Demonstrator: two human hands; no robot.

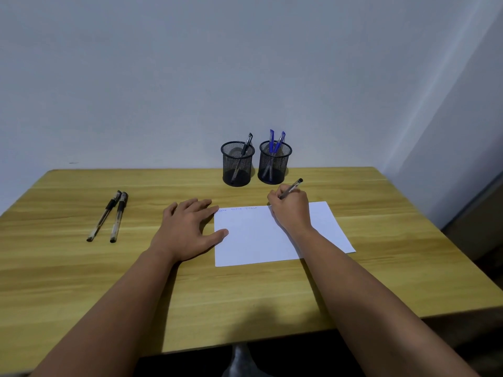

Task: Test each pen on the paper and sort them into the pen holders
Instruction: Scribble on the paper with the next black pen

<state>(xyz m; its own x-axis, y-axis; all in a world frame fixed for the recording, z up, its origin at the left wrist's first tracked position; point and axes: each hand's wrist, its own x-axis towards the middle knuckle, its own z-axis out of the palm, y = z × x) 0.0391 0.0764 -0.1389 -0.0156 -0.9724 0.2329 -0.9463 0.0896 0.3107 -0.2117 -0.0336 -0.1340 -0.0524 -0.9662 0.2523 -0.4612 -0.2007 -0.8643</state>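
A white sheet of paper (261,235) lies on the wooden table (81,268), with a few faint scribbles along its far edge. My right hand (290,210) grips a dark pen (292,187) in a writing hold, tip down at the paper's far edge. My left hand (187,227) lies flat, fingers spread, pressing the paper's left edge. Two black mesh pen holders stand at the back: the left holder (237,164) contains one black pen, the right holder (274,163) contains two blue pens. Two black pens (109,216) lie side by side at the table's left.
A pale wall rises right behind the holders. The table's near edge runs under my forearms. A dark piece of furniture (479,229) stands off the table's right side.
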